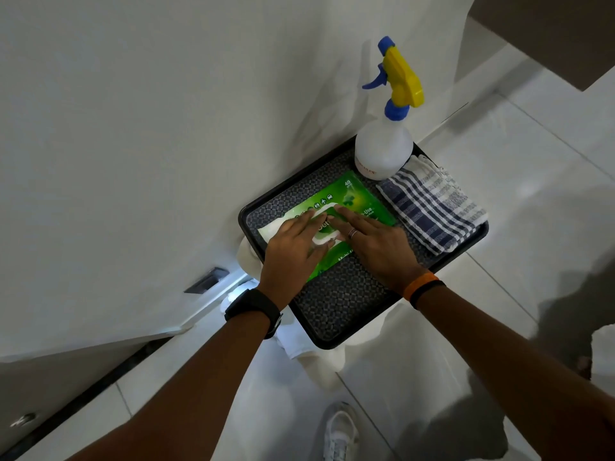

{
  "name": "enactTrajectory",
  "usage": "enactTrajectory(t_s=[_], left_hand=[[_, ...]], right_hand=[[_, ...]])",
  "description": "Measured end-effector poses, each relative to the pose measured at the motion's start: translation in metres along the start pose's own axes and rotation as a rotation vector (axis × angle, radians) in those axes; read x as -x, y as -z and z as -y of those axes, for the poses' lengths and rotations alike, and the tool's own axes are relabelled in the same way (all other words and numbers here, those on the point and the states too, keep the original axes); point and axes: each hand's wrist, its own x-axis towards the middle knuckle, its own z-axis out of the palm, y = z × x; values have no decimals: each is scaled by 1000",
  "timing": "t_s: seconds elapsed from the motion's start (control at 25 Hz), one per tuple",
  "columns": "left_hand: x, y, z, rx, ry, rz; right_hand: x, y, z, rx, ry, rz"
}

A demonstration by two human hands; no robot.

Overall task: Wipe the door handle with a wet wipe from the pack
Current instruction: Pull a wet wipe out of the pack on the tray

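Observation:
A green wet wipe pack (357, 202) lies flat on a black tray (336, 311). Both hands rest on it with fingers stretched out. My left hand (293, 251) covers the pack's left part, its fingertips on the white flap (327, 207). A white wipe (271, 229) sticks out from under its fingers at the pack's left edge. My right hand (376, 244), with a ring on one finger, presses flat on the pack beside the flap. The white door (116, 161) stands to the left, showing a dark latch plate (206, 280) on its edge. No door handle is in view.
On the tray's far end stand a white spray bottle (382, 151) with a yellow and blue trigger and a folded blue-checked cloth (432, 204). The tray sits on a white stool against the wall. Below are a white tiled floor and my white shoe (339, 434).

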Motion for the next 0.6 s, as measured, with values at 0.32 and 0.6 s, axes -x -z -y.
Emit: enactTrajectory(t_s=[0.32,0.6], left_hand=[[-15,19,5,144,117,75],[-12,17,3,178,156,80]], right_hand=[[-8,-1,21,-356,-581,-102],[-21,-6,38,-109,-635,32]])
